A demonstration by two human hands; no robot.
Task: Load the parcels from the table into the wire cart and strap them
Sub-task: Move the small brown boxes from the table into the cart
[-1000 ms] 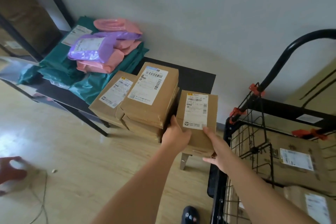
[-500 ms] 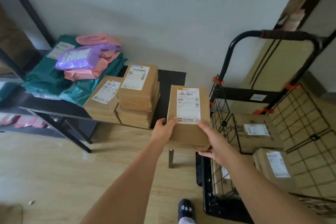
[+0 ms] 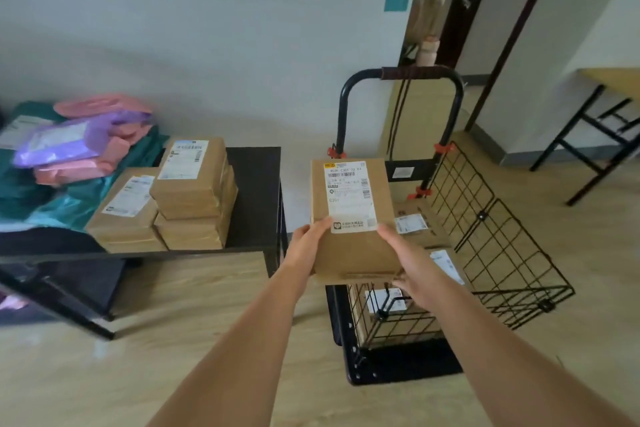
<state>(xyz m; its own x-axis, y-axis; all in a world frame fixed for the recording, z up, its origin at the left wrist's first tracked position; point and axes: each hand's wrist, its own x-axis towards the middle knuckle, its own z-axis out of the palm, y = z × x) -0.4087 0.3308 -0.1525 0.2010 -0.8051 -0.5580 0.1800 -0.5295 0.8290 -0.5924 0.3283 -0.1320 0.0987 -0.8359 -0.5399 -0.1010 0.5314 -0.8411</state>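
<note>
Held up clear of every surface, just right of the black table (image 3: 256,184) and overlapping the left side of the wire cart (image 3: 502,253) in view: one cardboard parcel (image 3: 349,250), a plain brown matte box, oblong, sharp-edged, top face turned toward the camera.

Gripped at its near end from both sides. Left hand (image 3: 304,246): thumb laid on the top face by the lower left corner of the label, other fingers hidden under the box. Right hand (image 3: 412,267): thumb on top by the label's lower right corner, fingers curled beneath the near edge.

Stuck on top, a white shipping label (image 3: 351,198): yellow strip at the far end, barcodes, "C301" legible below them, remaining print too fine to read.

Cart of thin black wire grid, right panel leaning outward, joined with orange clips (image 3: 443,148); black tubular loop handle (image 3: 408,73) with a brown wrapped grip. Inside, more brown cartons (image 3: 422,218) bearing white labels.

On the table, a stack of flat brown boxes (image 3: 194,191) with labels facing up, touching a lower flat box (image 3: 124,215) to its left. Farther left, glossy, crinkled plastic mailers: purple (image 3: 69,146), pink (image 3: 100,104), green (image 3: 86,198).

Underneath, pale wood-grain floor (image 3: 173,305).
</note>
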